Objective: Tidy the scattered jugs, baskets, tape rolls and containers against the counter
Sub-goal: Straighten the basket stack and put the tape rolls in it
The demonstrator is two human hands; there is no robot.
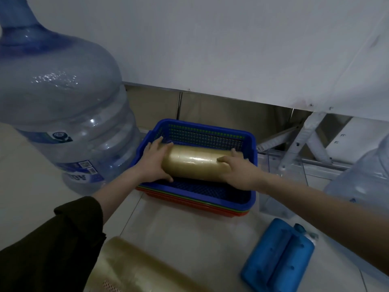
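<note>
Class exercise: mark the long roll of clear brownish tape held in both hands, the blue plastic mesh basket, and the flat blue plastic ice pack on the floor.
long roll of clear brownish tape (193,163), head view, middle of its glossy side.
blue plastic mesh basket (205,137), head view, far mesh wall.
flat blue plastic ice pack (275,256), head view, centre of its top face.

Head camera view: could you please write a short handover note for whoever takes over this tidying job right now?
Left hand and right hand grip the ends of a tape roll lying on its side in the blue basket, top of a nested stack by the counter.
Water jug stands left of the basket.
Left: second tape roll and blue container lie loose on the floor.
</note>
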